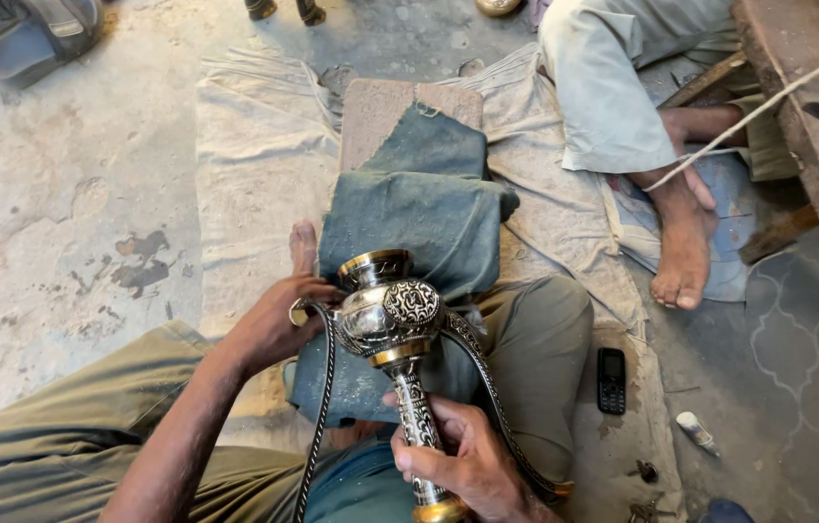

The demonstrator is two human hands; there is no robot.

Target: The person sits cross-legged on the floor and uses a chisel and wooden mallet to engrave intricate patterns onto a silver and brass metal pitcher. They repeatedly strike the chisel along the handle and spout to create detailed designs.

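I hold an ornate metal trophy-like vase (392, 312), silver and brass with black engraved patterns and two long curved handles, above my lap. My right hand (467, 457) grips its slender engraved stem near the brass base. My left hand (274, 324) rests on the left side of the bowl, by the top of the left handle. The vase leans away from me, its brass-rimmed mouth pointing forward. Beneath it a folded grey-blue cloth (419, 208) lies over my leg and a block.
Another person's bare foot (682, 247) and light-trousered leg (613, 87) are at the upper right, by a wooden bench (806, 116). A black phone (611, 380) and small tube (696, 431) lie on the floor at right. A pale sheet (254, 155) covers the concrete floor.
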